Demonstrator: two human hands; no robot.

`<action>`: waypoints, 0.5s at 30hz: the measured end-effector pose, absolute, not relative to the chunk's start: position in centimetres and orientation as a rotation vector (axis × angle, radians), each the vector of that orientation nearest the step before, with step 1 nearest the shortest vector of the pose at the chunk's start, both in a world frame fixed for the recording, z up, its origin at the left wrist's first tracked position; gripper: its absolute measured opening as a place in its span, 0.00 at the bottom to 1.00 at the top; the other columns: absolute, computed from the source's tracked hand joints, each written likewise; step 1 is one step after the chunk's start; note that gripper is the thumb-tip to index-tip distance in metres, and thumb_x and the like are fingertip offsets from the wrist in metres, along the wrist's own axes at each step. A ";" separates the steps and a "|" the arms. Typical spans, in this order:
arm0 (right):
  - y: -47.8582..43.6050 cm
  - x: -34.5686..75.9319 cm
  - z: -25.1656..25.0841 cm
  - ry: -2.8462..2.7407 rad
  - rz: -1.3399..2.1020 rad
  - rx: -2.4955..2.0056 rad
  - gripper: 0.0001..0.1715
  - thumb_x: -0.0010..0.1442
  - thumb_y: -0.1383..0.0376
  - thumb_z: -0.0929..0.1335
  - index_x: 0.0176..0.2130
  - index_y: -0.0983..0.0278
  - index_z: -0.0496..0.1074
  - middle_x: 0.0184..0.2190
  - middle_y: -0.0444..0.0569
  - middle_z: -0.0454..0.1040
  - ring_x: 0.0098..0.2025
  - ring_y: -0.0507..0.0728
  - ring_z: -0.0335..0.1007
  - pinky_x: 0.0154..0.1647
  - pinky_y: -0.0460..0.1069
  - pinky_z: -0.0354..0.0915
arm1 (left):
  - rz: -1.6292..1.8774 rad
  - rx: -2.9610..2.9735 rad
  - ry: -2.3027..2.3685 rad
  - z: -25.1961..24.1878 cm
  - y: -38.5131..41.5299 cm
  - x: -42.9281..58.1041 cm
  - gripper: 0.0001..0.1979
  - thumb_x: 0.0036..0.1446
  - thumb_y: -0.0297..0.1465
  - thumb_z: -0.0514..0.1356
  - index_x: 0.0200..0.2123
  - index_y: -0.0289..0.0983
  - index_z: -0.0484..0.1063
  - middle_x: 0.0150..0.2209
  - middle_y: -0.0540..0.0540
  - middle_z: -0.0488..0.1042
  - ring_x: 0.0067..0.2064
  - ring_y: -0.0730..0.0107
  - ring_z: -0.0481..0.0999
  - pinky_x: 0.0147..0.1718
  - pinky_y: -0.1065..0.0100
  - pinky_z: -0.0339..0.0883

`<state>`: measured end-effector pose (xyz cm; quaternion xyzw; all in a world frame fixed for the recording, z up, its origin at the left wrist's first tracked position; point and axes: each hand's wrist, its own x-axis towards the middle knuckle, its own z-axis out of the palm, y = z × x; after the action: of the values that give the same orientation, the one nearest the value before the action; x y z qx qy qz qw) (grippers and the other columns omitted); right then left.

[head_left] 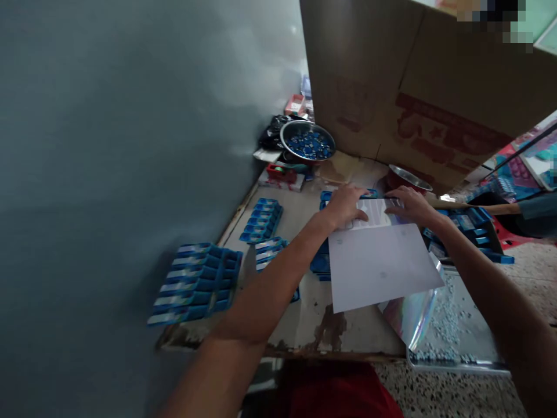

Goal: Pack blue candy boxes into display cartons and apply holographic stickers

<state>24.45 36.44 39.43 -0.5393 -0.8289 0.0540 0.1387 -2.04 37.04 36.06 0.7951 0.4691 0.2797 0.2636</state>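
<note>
A white sheet (383, 264) with a few faint marks hangs toward me over the table's right part. Its far end looks like shiny clear plastic (378, 212) with pale bands. My left hand (346, 207) holds that far end at the left, thumb lying over it. At the right side of the same end, my right hand (411, 206) grips it with thumb and fingers. Blue packs (321, 264) show partly from under the sheet; the rest of them is hidden. A shiny silvery film (411, 316) lies below the sheet's right corner.
Rows of blue boxes (198, 284) stand at left, against a grey wall (108, 145). Behind are a metal bowl (287, 136) of blue pieces, a red tape dispenser (281, 172) and a big carton (369, 69). A metal tray (470, 367) holds small pale pieces. Another person's arm (500, 209) reaches in.
</note>
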 end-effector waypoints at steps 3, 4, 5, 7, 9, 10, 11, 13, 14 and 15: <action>36.1 24.6 38.5 -2.449 0.256 -1.552 0.31 0.59 0.56 0.79 0.60 0.59 0.80 0.50 0.55 0.78 0.52 0.64 0.74 0.54 0.56 0.68 | 0.727 2.116 1.275 36.6 37.3 -1.6 0.31 0.28 0.27 0.83 0.40 0.41 0.81 0.44 0.43 0.76 0.54 0.42 0.77 0.55 0.55 0.69; 35.9 24.4 38.4 -2.442 0.253 -1.541 0.32 0.59 0.56 0.79 0.60 0.59 0.79 0.51 0.55 0.78 0.53 0.64 0.73 0.55 0.57 0.68 | 0.716 2.102 1.286 36.8 37.3 -1.5 0.30 0.27 0.25 0.82 0.38 0.40 0.79 0.43 0.43 0.76 0.52 0.44 0.78 0.53 0.56 0.69; 35.8 24.1 38.5 -2.438 0.228 -1.532 0.32 0.59 0.56 0.79 0.61 0.59 0.79 0.52 0.55 0.77 0.54 0.64 0.73 0.56 0.57 0.68 | 0.707 2.086 1.297 37.0 37.2 -1.4 0.28 0.27 0.22 0.80 0.36 0.40 0.78 0.42 0.44 0.75 0.49 0.46 0.78 0.51 0.57 0.70; 35.4 23.4 38.9 -2.436 0.126 -1.529 0.30 0.60 0.57 0.78 0.60 0.58 0.79 0.53 0.55 0.77 0.55 0.65 0.72 0.59 0.60 0.66 | 0.690 2.061 1.313 37.4 36.9 -1.2 0.26 0.31 0.18 0.76 0.35 0.40 0.75 0.39 0.45 0.76 0.45 0.50 0.78 0.46 0.59 0.70; 34.8 22.8 39.5 -2.426 -0.003 -1.534 0.28 0.61 0.59 0.78 0.60 0.56 0.80 0.54 0.55 0.77 0.57 0.67 0.70 0.61 0.62 0.64 | 0.686 2.040 1.316 37.5 36.6 -1.2 0.24 0.34 0.17 0.73 0.35 0.40 0.74 0.37 0.45 0.77 0.42 0.52 0.78 0.42 0.59 0.69; 34.5 22.5 39.9 -2.427 -0.052 -1.528 0.28 0.61 0.60 0.78 0.60 0.56 0.79 0.56 0.55 0.77 0.58 0.68 0.68 0.61 0.63 0.63 | 0.694 2.022 1.309 37.5 36.5 -1.2 0.23 0.35 0.17 0.73 0.36 0.40 0.74 0.37 0.45 0.78 0.41 0.53 0.78 0.42 0.60 0.68; 34.2 22.3 40.2 -2.437 -0.082 -1.517 0.28 0.62 0.61 0.78 0.61 0.55 0.79 0.56 0.55 0.77 0.59 0.68 0.67 0.61 0.63 0.62 | 0.709 1.998 1.295 37.4 36.5 -1.2 0.22 0.36 0.18 0.74 0.35 0.40 0.74 0.37 0.46 0.78 0.41 0.54 0.79 0.41 0.60 0.68; 33.8 21.8 40.9 -2.480 -0.076 -1.501 0.28 0.63 0.63 0.77 0.61 0.56 0.78 0.56 0.54 0.78 0.59 0.68 0.66 0.60 0.62 0.60 | 0.748 1.938 1.257 37.2 36.5 -1.4 0.20 0.38 0.21 0.75 0.34 0.40 0.74 0.36 0.46 0.79 0.40 0.57 0.79 0.40 0.62 0.68; 33.6 21.5 41.1 -2.502 -0.048 -1.506 0.27 0.64 0.64 0.76 0.62 0.57 0.78 0.55 0.54 0.78 0.58 0.68 0.66 0.59 0.61 0.60 | 0.766 1.910 1.235 37.1 36.5 -1.5 0.18 0.40 0.22 0.74 0.34 0.40 0.74 0.35 0.47 0.79 0.38 0.59 0.78 0.39 0.63 0.68; 33.5 21.2 41.3 -2.516 -0.015 -1.521 0.26 0.65 0.65 0.75 0.61 0.57 0.79 0.55 0.54 0.79 0.58 0.67 0.66 0.59 0.61 0.60 | 0.784 1.885 1.218 37.1 36.5 -1.5 0.17 0.41 0.23 0.74 0.34 0.40 0.74 0.34 0.48 0.79 0.37 0.60 0.78 0.39 0.63 0.67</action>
<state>21.20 33.54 41.31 -0.5147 -0.8515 -0.0050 0.1004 -1.52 36.50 37.05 0.7357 0.4753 0.3061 0.3730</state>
